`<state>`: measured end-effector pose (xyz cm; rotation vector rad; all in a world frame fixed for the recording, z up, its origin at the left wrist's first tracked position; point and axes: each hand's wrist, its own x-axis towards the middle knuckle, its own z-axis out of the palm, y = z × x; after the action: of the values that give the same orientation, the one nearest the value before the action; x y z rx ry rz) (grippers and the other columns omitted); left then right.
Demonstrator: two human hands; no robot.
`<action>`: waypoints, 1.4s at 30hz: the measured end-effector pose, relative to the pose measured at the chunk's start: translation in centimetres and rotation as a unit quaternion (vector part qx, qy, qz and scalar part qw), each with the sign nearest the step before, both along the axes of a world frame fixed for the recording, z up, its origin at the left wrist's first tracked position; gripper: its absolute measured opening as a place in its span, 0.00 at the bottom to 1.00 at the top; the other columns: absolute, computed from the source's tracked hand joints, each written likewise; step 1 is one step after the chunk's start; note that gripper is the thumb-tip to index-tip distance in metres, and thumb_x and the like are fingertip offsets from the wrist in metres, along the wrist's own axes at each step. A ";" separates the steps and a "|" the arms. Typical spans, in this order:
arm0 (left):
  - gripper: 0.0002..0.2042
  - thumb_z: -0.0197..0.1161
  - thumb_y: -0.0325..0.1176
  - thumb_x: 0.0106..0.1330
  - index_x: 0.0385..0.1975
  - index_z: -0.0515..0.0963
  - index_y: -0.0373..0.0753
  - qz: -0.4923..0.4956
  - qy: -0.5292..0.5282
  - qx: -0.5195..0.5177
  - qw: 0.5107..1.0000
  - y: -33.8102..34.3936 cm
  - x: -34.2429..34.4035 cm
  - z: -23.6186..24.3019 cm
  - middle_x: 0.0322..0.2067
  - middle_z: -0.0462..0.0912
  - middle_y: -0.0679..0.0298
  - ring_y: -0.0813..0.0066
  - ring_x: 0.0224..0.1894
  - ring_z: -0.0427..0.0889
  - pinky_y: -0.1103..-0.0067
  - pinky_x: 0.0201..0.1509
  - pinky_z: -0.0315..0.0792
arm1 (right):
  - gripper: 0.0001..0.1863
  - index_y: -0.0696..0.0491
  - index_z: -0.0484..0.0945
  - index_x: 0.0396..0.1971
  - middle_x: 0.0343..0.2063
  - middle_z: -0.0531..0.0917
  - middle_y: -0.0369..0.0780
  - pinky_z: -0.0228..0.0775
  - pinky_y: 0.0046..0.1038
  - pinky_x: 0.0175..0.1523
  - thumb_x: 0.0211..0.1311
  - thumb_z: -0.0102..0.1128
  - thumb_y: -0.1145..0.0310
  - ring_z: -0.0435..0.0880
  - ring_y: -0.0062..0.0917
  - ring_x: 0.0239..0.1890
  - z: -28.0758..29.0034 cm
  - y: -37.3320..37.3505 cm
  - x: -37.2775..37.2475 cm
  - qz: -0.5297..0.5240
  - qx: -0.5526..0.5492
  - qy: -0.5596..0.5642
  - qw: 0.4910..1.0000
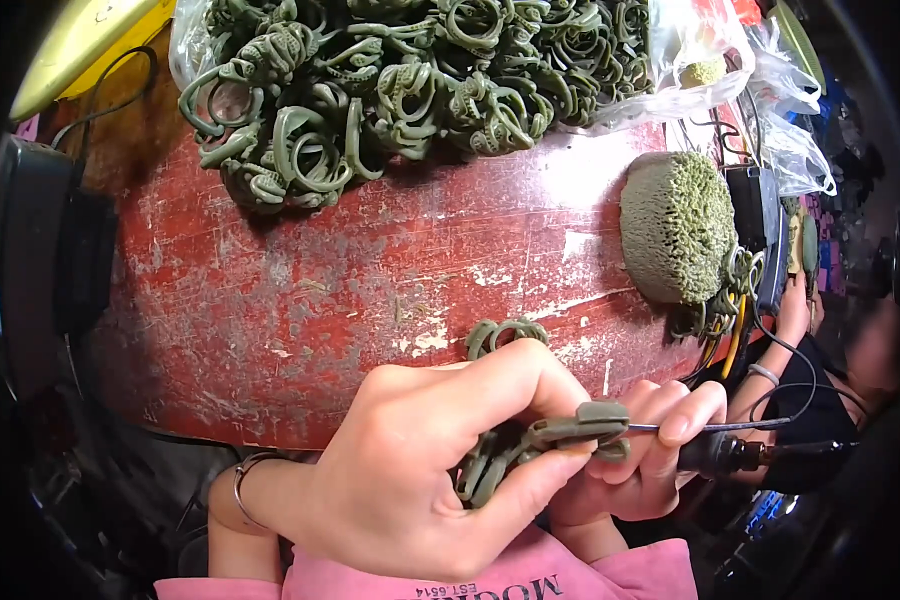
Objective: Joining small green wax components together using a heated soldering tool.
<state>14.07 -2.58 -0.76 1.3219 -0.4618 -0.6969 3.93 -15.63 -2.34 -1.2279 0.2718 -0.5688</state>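
Observation:
My left hand (400, 460) is closed around several dark green, wax-like rings (490, 470), one of them pinched between thumb and forefinger. Opposite it, my right hand (645, 465) grips a thin dark rod-like tool (730, 427), whose tip meets the pinched ring's edge. A black cylindrical handle (760, 455) extends right from beside the right hand; whether it belongs to the same tool I cannot tell. Just beyond my left hand, more green rings (510, 337) lie on the red table (370, 300). The left palm and the right fingertips' far sides are hidden.
A large heap of green rings (410, 80) covers the table's far side, partly on clear plastic (705, 60). A porous green block (675, 225) stands at right, near cables and a dark box (755, 210). Black equipment (55, 240) sits left. Another person's hand (795, 310) shows at right.

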 end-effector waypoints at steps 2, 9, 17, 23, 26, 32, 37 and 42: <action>0.05 0.62 0.21 0.46 0.21 0.72 0.32 -0.001 0.000 -0.004 1.000 0.0 0.0 0.1 0.17 0.78 0.63 0.81 0.20 0.78 0.88 0.23 0.69 | 0.07 0.55 0.66 0.26 0.12 0.72 0.38 0.65 0.20 0.18 0.55 0.55 0.73 0.71 0.22 0.12 0.1 0.2 0.1 -0.006 0.001 0.000 1.000; 0.05 0.62 0.21 0.46 0.21 0.73 0.33 -0.009 -0.004 0.008 1.000 0.0 0.1 0.0 0.17 0.78 0.63 0.81 0.20 0.78 0.88 0.23 0.69 | 0.07 0.56 0.66 0.27 0.12 0.72 0.38 0.66 0.21 0.19 0.56 0.54 0.72 0.71 0.22 0.12 0.1 0.0 -0.3 -0.026 0.006 -0.004 1.000; 0.08 0.64 0.23 0.47 0.23 0.69 0.34 -0.005 -0.058 -0.011 0.998 -0.2 0.3 -0.3 0.18 0.77 0.63 0.83 0.21 0.77 0.88 0.23 0.69 | 0.06 0.55 0.66 0.27 0.12 0.72 0.38 0.66 0.21 0.20 0.57 0.54 0.72 0.72 0.23 0.13 0.5 -0.3 0.1 0.012 -0.007 0.013 1.000; 0.15 0.63 0.19 0.48 0.31 0.63 0.33 -0.035 -0.022 -0.017 0.999 0.0 0.1 -0.2 0.24 0.74 0.62 0.83 0.26 0.76 0.87 0.29 0.70 | 0.06 0.55 0.67 0.27 0.13 0.73 0.39 0.67 0.22 0.21 0.57 0.54 0.71 0.73 0.23 0.14 1.0 -0.5 -0.4 0.020 -0.008 0.041 0.999; 0.15 0.62 0.18 0.48 0.31 0.62 0.33 -0.019 -0.008 -0.017 1.000 0.3 -0.1 -0.8 0.25 0.74 0.62 0.83 0.27 0.76 0.87 0.31 0.70 | 0.05 0.55 0.67 0.27 0.13 0.73 0.39 0.66 0.21 0.21 0.56 0.54 0.72 0.73 0.23 0.15 0.3 -0.1 -0.1 0.027 0.016 0.038 0.999; 0.15 0.63 0.18 0.47 0.30 0.63 0.33 -0.007 -0.020 -0.015 1.000 0.1 -0.1 -0.5 0.25 0.75 0.61 0.82 0.27 0.76 0.87 0.30 0.70 | 0.03 0.55 0.68 0.27 0.11 0.73 0.39 0.65 0.19 0.18 0.56 0.52 0.76 0.71 0.21 0.12 -0.1 -0.4 -0.1 0.048 0.087 0.044 0.994; 0.15 0.63 0.19 0.47 0.30 0.63 0.33 -0.009 -0.045 0.001 0.999 0.0 0.1 -0.1 0.23 0.75 0.61 0.82 0.25 0.77 0.88 0.28 0.70 | 0.04 0.55 0.65 0.28 0.10 0.72 0.39 0.65 0.20 0.15 0.56 0.51 0.77 0.70 0.21 0.10 0.0 -0.6 -0.3 -0.007 0.057 -0.004 0.998; 0.15 0.64 0.19 0.46 0.29 0.64 0.33 -0.013 -0.059 0.014 0.998 -0.1 0.0 -0.3 0.23 0.75 0.61 0.82 0.25 0.77 0.88 0.27 0.69 | 0.04 0.55 0.65 0.28 0.10 0.72 0.39 0.65 0.21 0.16 0.57 0.51 0.76 0.70 0.22 0.11 0.1 -0.4 -0.3 -0.010 0.037 -0.009 0.999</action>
<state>14.09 -2.67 -1.06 1.3898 -0.5663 -0.6510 3.67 -16.05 -2.25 -1.1490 0.2879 -0.5815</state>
